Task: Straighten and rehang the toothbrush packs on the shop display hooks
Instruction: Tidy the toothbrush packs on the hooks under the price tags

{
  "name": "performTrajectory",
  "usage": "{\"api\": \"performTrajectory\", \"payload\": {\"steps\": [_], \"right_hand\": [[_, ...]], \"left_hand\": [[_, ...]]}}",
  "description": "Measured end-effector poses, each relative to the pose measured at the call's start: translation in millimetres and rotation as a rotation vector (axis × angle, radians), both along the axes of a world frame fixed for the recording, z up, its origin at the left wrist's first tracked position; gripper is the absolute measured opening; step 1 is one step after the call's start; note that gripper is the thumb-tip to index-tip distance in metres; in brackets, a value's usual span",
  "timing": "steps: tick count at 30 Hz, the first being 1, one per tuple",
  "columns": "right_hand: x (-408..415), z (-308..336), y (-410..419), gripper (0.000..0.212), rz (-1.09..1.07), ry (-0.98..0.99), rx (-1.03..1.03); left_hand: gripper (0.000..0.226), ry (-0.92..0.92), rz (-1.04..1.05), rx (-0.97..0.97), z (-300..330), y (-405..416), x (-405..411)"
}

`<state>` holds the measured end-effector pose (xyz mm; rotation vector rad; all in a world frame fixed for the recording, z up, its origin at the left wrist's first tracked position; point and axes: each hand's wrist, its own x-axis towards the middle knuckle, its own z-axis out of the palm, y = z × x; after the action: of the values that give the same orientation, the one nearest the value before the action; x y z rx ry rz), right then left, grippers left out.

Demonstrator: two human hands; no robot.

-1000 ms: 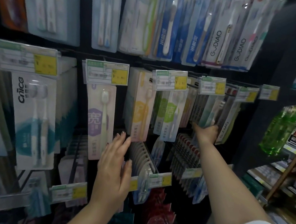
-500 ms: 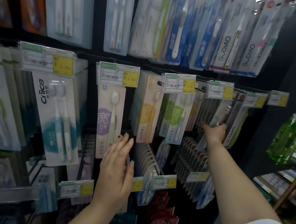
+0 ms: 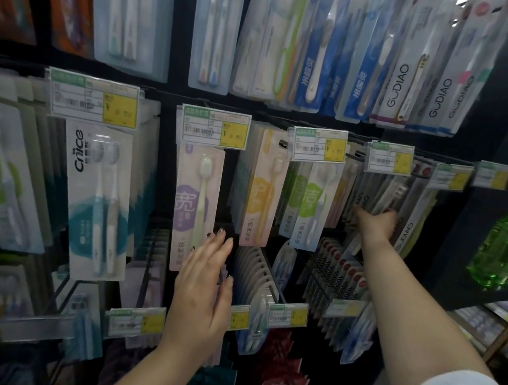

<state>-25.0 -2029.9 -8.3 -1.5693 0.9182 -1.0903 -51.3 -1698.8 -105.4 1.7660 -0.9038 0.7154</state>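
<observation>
Head view. Against the frame half a second back, we note the display sits slightly lower and right in view; both hands keep nearly the same places. Middle row of hooks: each carries a stack of toothbrush packs behind a price tag [image 3: 215, 128]. The left hand [image 3: 202, 293] is flat with fingers spread, fingertips resting at the lower edge of the lilac pack [image 3: 194, 205]; it grips nothing. The right hand [image 3: 375, 224], arm outstretched, reaches into the grey packs [image 3: 383, 194] on a hook further right; its grip is hidden among them, so we cannot tell whether it pinches one.
</observation>
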Motion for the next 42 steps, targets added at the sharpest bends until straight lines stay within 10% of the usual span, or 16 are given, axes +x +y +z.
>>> {"api": "performTrajectory", "payload": {"steps": [42], "right_hand": [[-25.0, 2.6, 7.0, 0.064, -0.090, 0.079, -0.212]], "left_hand": [[0.051, 0.084, -0.153, 0.125, 13.2, -10.8, 18.0]]}}
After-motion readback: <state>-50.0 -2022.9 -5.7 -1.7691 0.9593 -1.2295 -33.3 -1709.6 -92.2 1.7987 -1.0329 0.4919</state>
